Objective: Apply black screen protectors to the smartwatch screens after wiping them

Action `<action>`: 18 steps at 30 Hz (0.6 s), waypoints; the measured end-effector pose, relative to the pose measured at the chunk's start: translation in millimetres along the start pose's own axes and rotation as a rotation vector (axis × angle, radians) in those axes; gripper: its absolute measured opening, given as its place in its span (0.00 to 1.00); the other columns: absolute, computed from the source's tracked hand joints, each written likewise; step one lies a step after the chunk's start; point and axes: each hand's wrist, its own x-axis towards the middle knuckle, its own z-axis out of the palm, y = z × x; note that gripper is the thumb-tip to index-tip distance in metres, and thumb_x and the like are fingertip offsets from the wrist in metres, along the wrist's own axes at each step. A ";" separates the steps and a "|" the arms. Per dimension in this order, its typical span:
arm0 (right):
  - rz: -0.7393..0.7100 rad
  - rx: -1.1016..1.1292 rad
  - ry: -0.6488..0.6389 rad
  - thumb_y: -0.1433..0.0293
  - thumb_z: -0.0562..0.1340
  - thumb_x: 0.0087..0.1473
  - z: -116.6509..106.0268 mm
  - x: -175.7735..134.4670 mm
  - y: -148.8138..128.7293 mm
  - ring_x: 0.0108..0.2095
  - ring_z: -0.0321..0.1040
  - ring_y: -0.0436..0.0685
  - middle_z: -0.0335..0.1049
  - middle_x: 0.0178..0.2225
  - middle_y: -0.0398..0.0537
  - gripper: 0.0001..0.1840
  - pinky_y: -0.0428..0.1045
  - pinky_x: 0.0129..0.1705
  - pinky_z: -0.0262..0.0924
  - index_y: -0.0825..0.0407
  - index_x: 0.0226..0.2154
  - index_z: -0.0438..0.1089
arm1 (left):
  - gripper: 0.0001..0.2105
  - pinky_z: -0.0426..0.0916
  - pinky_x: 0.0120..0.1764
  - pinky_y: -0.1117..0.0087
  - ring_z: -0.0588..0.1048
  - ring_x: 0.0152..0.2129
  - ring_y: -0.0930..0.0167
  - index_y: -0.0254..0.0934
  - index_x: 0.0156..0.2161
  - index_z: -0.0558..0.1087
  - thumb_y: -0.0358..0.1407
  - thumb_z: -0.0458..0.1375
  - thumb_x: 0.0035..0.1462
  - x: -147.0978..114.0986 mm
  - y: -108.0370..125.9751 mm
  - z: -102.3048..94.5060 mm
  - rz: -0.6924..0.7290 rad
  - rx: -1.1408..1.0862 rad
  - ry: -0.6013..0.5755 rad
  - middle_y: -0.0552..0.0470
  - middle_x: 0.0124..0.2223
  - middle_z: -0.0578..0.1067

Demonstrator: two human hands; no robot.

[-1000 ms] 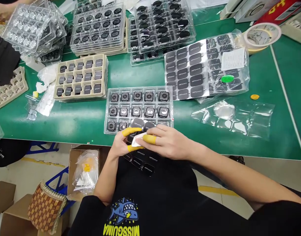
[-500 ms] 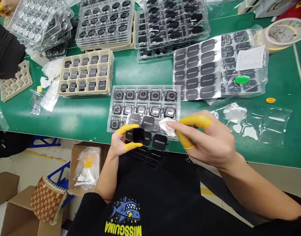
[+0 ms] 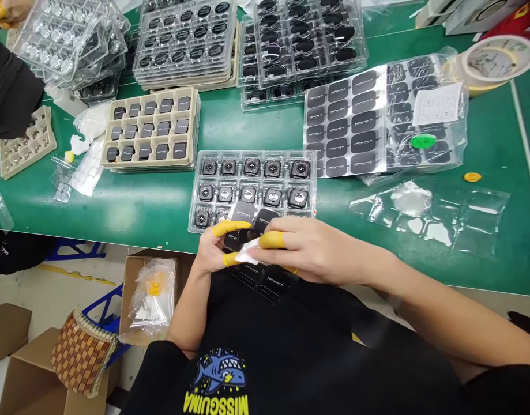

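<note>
My left hand [image 3: 216, 248], yellow finger covers on thumb and index finger, grips a small black square watch body [image 3: 250, 234] by its edges. It is largely hidden by my right hand. My right hand [image 3: 308, 248], also in yellow finger covers, pinches a folded white cloth [image 3: 247, 251] against the watch body. Around and below both hands are dark square film stickers with white lettering [image 3: 243, 214], overlapping the near edge of a clear tray [image 3: 194, 184]. In that tray sit several black watch bodies [image 3: 251, 167], backs up.
A beige tray stack [image 3: 195, 129] with dark square pieces stands behind to the left. Clear tray stacks [image 3: 184, 72] line the back. Sticker sheets [image 3: 345, 124], tape rolls [image 3: 498, 60] and clear plastic film [image 3: 446, 219] lie right. An open carton [image 3: 128, 294] stands below the table edge.
My right hand has moved left and down, bringing the white cloth onto the watch body. My left hand keeps its hold in almost the same place.
</note>
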 end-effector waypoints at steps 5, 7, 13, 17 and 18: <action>0.168 -0.186 0.169 0.80 0.62 0.71 -27.0 -21.5 1.1 0.36 0.66 0.57 0.79 0.41 0.49 0.18 0.53 0.35 0.61 0.51 0.57 0.78 | 0.32 0.83 0.48 0.63 0.89 0.41 0.60 0.40 0.51 0.89 0.51 0.86 0.41 0.7 5.0 -6.1 0.070 0.011 0.056 0.44 0.45 0.91; 0.195 -0.247 0.259 0.81 0.64 0.69 -27.4 -21.8 -2.1 0.36 0.65 0.57 0.79 0.44 0.51 0.19 0.53 0.35 0.61 0.52 0.58 0.77 | 0.32 0.83 0.49 0.64 0.88 0.42 0.61 0.41 0.52 0.89 0.49 0.86 0.42 1.2 6.1 -4.4 0.076 -0.011 0.050 0.45 0.46 0.91; 0.127 -0.351 0.207 0.78 0.58 0.75 -3.0 2.3 -10.6 0.39 0.68 0.60 0.79 0.37 0.52 0.15 0.55 0.39 0.63 0.58 0.55 0.79 | 0.33 0.83 0.43 0.65 0.87 0.37 0.64 0.41 0.56 0.87 0.49 0.85 0.44 0.9 4.3 4.8 0.019 -0.127 -0.014 0.47 0.44 0.89; 0.084 -0.345 0.184 0.77 0.55 0.78 9.7 12.1 -6.4 0.40 0.68 0.61 0.81 0.37 0.53 0.16 0.55 0.39 0.62 0.61 0.55 0.78 | 0.33 0.83 0.43 0.66 0.88 0.38 0.63 0.40 0.55 0.87 0.49 0.85 0.44 1.7 5.4 4.5 -0.037 -0.156 -0.011 0.46 0.44 0.89; 0.071 -0.316 0.164 0.76 0.55 0.78 11.9 13.3 -5.8 0.41 0.69 0.61 0.81 0.38 0.52 0.17 0.55 0.39 0.62 0.60 0.56 0.78 | 0.34 0.83 0.43 0.66 0.88 0.38 0.63 0.40 0.55 0.87 0.50 0.85 0.43 2.1 5.2 4.1 -0.043 -0.142 -0.012 0.46 0.44 0.89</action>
